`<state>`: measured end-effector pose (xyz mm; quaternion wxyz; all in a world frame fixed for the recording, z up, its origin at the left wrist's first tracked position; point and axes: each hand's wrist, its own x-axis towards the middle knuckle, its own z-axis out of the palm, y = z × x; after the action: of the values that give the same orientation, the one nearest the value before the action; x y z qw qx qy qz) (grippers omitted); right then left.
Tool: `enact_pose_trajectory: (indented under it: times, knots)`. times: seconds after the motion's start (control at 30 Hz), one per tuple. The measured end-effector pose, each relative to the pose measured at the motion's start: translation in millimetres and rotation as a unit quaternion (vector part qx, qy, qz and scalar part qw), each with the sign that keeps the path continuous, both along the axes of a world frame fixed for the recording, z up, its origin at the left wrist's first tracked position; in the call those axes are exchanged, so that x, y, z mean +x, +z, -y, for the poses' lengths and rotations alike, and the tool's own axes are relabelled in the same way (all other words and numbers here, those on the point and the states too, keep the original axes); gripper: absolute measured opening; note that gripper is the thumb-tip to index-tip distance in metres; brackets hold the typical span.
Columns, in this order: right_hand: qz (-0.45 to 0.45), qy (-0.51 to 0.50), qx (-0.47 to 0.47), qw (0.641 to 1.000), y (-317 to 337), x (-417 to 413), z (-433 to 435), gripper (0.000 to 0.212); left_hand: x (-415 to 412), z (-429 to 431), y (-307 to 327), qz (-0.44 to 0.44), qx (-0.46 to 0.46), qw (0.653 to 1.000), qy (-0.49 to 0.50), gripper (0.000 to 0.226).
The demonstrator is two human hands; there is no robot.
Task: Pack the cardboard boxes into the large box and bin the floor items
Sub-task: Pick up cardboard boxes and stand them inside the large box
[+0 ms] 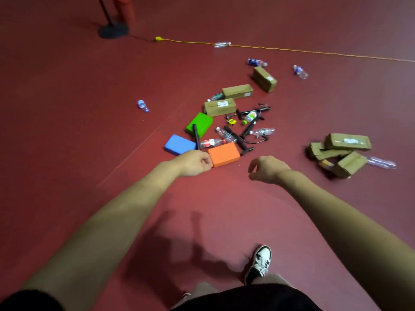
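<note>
Left hand (195, 163) balled in an empty fist beside the orange rectangular foam block (224, 154), right hand (268, 169) loosely curled, empty, right of it, brown cardboard boxes (220, 107) lay beyond.

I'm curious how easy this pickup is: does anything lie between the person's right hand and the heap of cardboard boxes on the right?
Nothing visible does. Only bare red floor separates the right hand from the heap of cardboard boxes; a clear bottle lies on its far side.
</note>
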<state>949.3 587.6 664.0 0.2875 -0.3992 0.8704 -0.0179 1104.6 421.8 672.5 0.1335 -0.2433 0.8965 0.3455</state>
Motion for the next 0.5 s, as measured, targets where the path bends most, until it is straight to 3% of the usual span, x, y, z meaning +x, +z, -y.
enact_pose_trajectory:
  times: [0.5]
  knots:
    - [-0.002, -0.091, 0.001, 0.996, -0.3, -291.4, -106.4, 0.025, -345.7, -85.8, -0.8, 0.032, -0.002, 0.988, -0.149, 0.021]
